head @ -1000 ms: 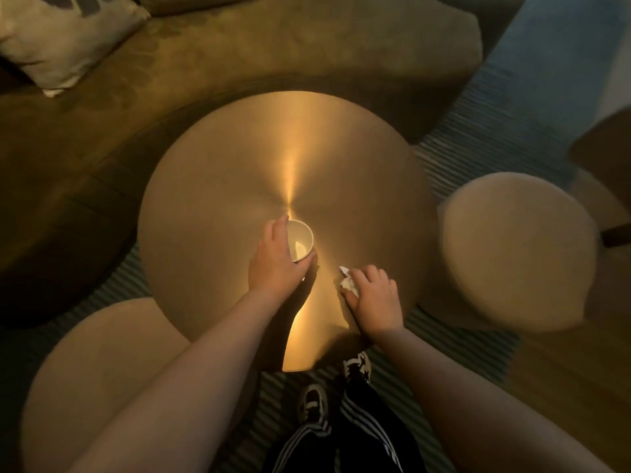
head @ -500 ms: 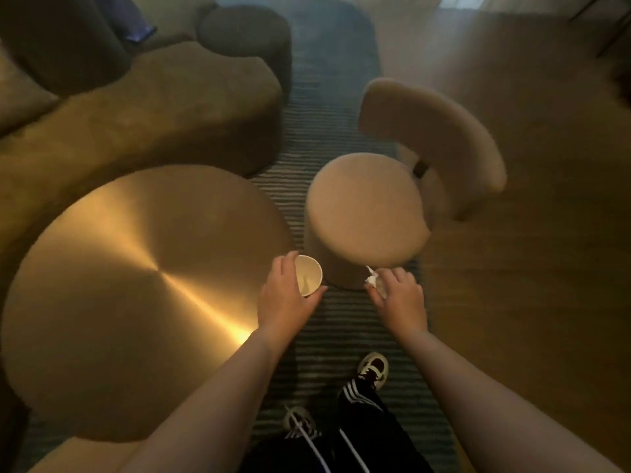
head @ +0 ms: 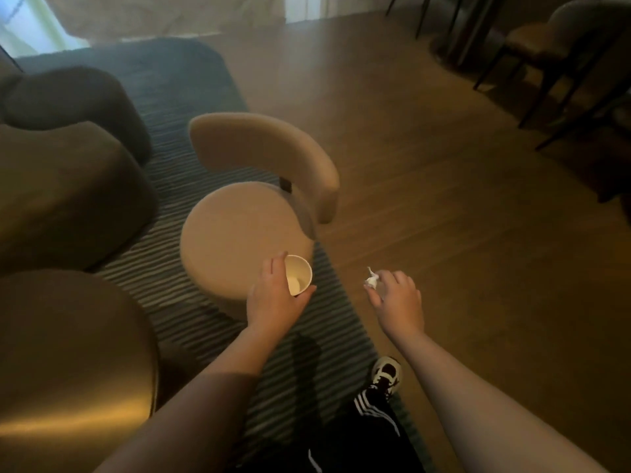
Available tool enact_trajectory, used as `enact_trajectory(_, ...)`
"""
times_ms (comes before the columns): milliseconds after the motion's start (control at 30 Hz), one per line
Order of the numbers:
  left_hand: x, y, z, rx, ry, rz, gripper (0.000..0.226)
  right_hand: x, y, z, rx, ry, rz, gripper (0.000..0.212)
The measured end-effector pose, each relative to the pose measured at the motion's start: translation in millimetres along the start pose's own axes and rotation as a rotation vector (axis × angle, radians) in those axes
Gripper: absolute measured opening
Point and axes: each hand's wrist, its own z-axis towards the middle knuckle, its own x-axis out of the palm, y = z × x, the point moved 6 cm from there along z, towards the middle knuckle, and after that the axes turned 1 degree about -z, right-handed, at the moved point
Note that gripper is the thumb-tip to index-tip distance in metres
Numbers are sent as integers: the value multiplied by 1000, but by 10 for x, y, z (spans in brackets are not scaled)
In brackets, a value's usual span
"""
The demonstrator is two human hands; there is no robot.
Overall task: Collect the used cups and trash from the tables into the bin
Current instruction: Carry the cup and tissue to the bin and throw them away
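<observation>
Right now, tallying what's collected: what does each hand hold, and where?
Left hand grips the cup around its side; right hand pinches the tissue at its fingertips.

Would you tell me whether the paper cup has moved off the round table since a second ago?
Yes. The paper cup, held by the left hand, has left the round brass table and is now rightward, over the beige chair.

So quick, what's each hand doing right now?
Left hand: closed around a paper cup.
Right hand: pinching a crumpled white scrap of paper.
</observation>
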Motion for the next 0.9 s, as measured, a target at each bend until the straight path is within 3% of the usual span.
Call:
enact_trajectory(267, 1081, -1558, 975, 18, -25, -56, 80, -802, -1430, 1365, 27, -49, -90, 33)
enact_trajectory(467, 1540, -2444, 1581, 69, -30, -23, 80, -1376, -2113, 2113, 51, -98, -101, 35)
enact_trajectory(900, 2058, -2964, 2979, 4, -53, 5, 82, -1652, -2454, 3663, -9, -93, -64, 34)
